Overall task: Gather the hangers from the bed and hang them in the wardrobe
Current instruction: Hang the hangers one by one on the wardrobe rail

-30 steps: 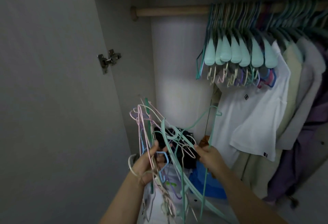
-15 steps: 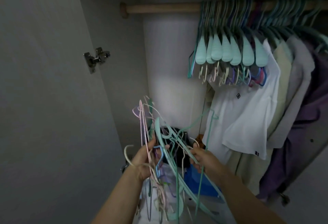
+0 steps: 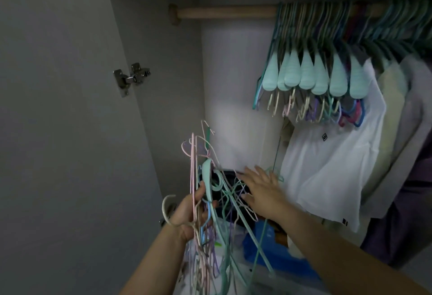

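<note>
Standing open as wardrobe [image 3: 163, 84], grey inside, with wooden rail [image 3: 224, 12] running across the top. Crowding the rail's right stretch: hung hangers [image 3: 313, 77], mint shoulder ends in a row, thin coloured hooks dangling under them. Hanging below those: white T-shirt [image 3: 332, 163], then pale and purple garments further from the rail's bare end. Differing from half a second ago: right hand [image 3: 261, 189] no longer pinching a mint hanger, now spreading fingers straight and apart, gripping nothing, hovering at the bundle's right edge. Left hand [image 3: 189, 213] still clamping round bundle of hangers [image 3: 205, 201], well below the rail's bare left part, pink, mint, blue and cream wires tangling, hooks pointing up, one cream hook curling past the wrist. Sitting on the wardrobe floor beneath the bundle: blue bin [image 3: 278, 255], contents too dim to tell.
</note>
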### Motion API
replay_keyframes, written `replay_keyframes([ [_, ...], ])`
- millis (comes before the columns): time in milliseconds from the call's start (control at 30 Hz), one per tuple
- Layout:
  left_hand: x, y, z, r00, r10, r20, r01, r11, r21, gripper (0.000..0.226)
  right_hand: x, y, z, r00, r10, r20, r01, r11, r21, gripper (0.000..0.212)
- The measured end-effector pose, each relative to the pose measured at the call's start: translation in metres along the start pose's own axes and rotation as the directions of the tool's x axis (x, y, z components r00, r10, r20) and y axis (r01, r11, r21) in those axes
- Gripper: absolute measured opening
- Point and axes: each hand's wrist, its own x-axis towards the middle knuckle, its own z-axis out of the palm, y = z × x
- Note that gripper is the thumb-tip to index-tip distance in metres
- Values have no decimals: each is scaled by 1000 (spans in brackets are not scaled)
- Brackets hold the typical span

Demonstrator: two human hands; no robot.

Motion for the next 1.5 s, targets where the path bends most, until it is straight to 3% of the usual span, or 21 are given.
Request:
replay_keyframes([
  [133,-3,-1,2,1000,17,-23,-18,998,-66,35,8,2,-8,992,-130,-5,130,989,70,48],
  [233,-4,-4,-5,989,77,-130,-72,997,41,35,11,9,-22,993,-113,-36,117,984,136,58],
  [333,-6,-8,-3,978,63,-198,-37,990,133,24,16,9,-40,995,-81,61,79,996,32,59],
  [433,-3,-13,2,964,66,-257,-14,979,201,28,22,5,-55,976,-91,200,106,992,-69,55],
  [500,-3,-14,5,962,74,-264,-20,980,200,16,23,5,-62,957,-90,274,129,983,-128,55],
  [600,-4,-9,1,953,102,-285,-59,986,155,17,12,8,-63,954,-129,270,186,962,-197,56],
  [700,-6,-2,-5,951,107,-292,-72,989,129,18,-2,8,-68,979,-155,131,166,983,-75,59],
  [767,-5,-2,-6,952,91,-293,-51,988,144,23,-3,8,-87,973,-81,217,78,997,21,61],
  [800,-3,-3,-7,949,82,-304,-34,986,161,25,-2,9,-98,942,-40,334,21,998,61,62],
  [867,3,-7,-8,939,73,-335,-10,983,185,28,0,10,-122,803,-9,595,-41,997,70,58],
  [933,10,-9,-10,928,58,-368,24,977,213,34,-1,12,-141,639,50,768,14,997,-76,48],
  [1000,15,-10,-13,917,42,-396,79,955,284,33,-3,13,-147,525,179,832,69,965,-252,45],
  [1067,19,-10,-18,903,54,-427,99,939,329,31,-5,13,-139,455,314,833,97,913,-397,47],
  [1133,21,-8,-21,904,50,-424,114,929,353,33,-8,15,-122,437,418,796,89,861,-501,42],
  [1300,18,-4,-13,949,12,-315,84,953,291,37,-21,25,-73,581,549,601,0,739,-674,45],
  [1400,10,2,-15,955,12,-297,74,958,277,37,-26,25,-54,567,695,442,-74,578,-813,49],
  [1433,7,5,-16,955,11,-298,75,958,277,38,-25,27,-49,563,715,415,-108,562,-820,48],
  [1500,0,9,-20,955,1,-297,90,952,292,45,-24,36,-41,569,711,413,-267,635,-725,46],
])
